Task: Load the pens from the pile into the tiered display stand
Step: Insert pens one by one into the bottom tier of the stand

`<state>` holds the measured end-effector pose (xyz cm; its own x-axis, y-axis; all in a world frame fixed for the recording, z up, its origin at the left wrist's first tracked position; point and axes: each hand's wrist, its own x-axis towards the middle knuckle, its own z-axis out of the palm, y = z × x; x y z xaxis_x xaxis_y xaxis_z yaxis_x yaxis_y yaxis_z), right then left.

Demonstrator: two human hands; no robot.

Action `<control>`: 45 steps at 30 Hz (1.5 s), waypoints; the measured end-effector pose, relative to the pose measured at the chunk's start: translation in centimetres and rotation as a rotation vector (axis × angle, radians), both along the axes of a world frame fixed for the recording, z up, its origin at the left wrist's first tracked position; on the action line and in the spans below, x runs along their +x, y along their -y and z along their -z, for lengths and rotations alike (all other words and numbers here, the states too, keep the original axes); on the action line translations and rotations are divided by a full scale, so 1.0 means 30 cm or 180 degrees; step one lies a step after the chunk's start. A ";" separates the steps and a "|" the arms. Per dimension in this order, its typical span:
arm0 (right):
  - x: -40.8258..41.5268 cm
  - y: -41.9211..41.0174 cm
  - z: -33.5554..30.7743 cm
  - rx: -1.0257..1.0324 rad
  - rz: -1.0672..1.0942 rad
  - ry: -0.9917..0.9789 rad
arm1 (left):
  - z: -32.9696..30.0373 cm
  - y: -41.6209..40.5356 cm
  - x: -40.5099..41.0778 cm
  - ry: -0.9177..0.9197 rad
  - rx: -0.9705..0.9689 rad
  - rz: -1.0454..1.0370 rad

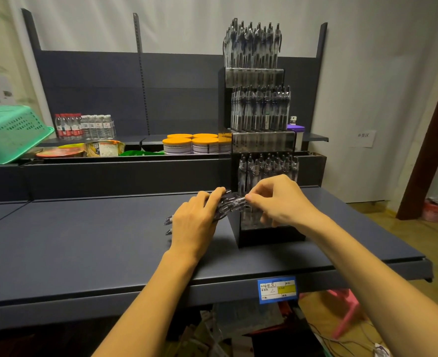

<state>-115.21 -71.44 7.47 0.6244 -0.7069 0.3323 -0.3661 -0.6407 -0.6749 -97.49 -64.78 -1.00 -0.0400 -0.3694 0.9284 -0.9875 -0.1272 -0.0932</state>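
Note:
A black tiered display stand (269, 235) rises in steps on the dark shelf, each tier packed with clear upright pens (260, 109). My left hand (197, 222) grips a bundle of pens (228, 204) held slanted just left of the lowest tier; their tips stick out behind the hand near the shelf. My right hand (277, 199) pinches the top end of one pen from that bundle, right in front of the lowest tier. No loose pile of pens shows on the shelf.
The dark shelf (84, 240) stretches left of the stand, with a blue price tag (277, 289) on its front edge. Behind are orange-lidded tubs (194, 144), water bottles (84, 126), snack packs and a green basket (9, 132). A pink stool (346, 310) stands below right.

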 end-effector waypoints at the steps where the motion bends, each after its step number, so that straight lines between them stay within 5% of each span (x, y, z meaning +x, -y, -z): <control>1: -0.001 -0.002 0.000 0.0018 -0.0016 0.0035 | 0.000 -0.001 -0.002 -0.0013 -0.0002 0.0017; 9: 0.015 -0.029 -0.027 -0.0216 0.0056 0.0590 | -0.004 -0.002 -0.006 -0.0295 -0.0079 0.0095; 19: -0.015 0.005 -0.093 0.0041 0.0461 0.2108 | -0.005 -0.005 -0.007 -0.0403 0.0074 -0.0292; 37: 0.046 0.018 -0.134 -0.1129 0.0674 0.1407 | 0.000 0.001 -0.006 -0.0266 0.0157 -0.0051; 45: 0.074 0.022 -0.134 -0.0716 0.0560 0.0876 | 0.005 0.002 -0.002 -0.0172 0.0121 -0.0047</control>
